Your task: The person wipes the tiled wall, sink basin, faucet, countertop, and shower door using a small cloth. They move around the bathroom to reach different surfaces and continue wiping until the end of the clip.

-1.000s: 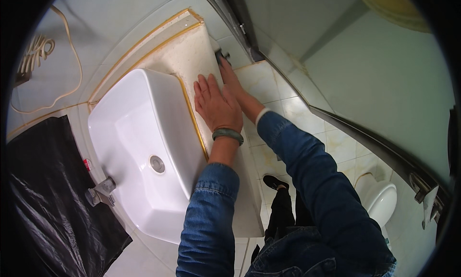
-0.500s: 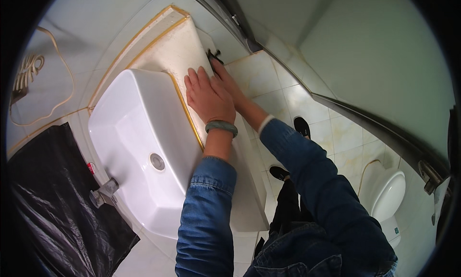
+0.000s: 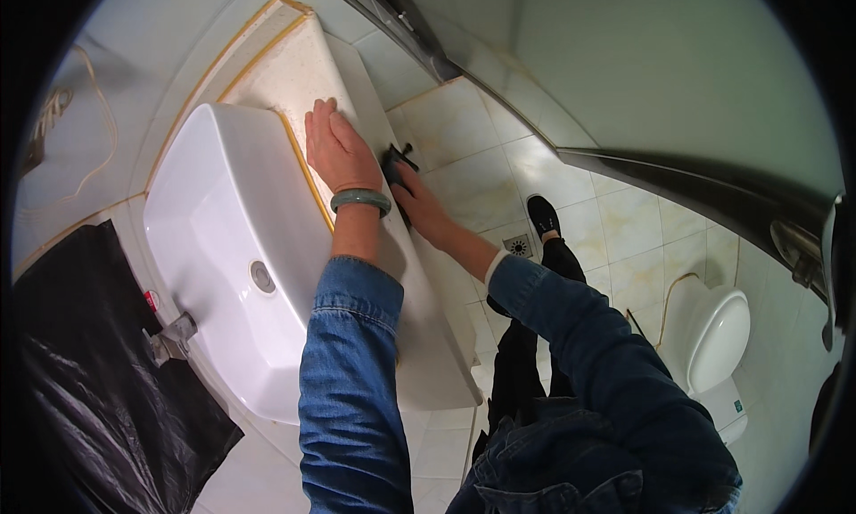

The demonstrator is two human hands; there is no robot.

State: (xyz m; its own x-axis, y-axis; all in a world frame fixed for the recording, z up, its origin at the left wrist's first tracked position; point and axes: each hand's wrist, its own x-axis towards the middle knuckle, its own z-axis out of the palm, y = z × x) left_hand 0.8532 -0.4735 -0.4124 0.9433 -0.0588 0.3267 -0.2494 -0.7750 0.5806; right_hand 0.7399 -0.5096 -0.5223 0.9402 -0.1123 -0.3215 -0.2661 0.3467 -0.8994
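My left hand [image 3: 341,153], with a dark green bangle at its wrist, lies flat on the white countertop [image 3: 299,73] beside the basin, fingers stretched out. Lower and to its right, my right hand [image 3: 421,209] is at the front side of the vanity [image 3: 419,313]. It grips a dark, flat object [image 3: 392,164] with a small black knobbed end that sticks out past the fingers. The object's kind cannot be made out, as the hand covers part of it. The white washbasin [image 3: 227,220] sits to the left of my left forearm.
A chrome tap [image 3: 169,337] and a black plastic sheet [image 3: 98,362] lie left of the basin. A coiled cord [image 3: 52,108] hangs at the far left. Right are a frosted glass panel [image 3: 660,77], a floor drain [image 3: 517,246] and a white toilet [image 3: 720,336].
My right hand has moved down along the vanity's front with the dark object. My left hand has slid slightly toward the basin, its fingers still flat. The whole view has shifted a little.
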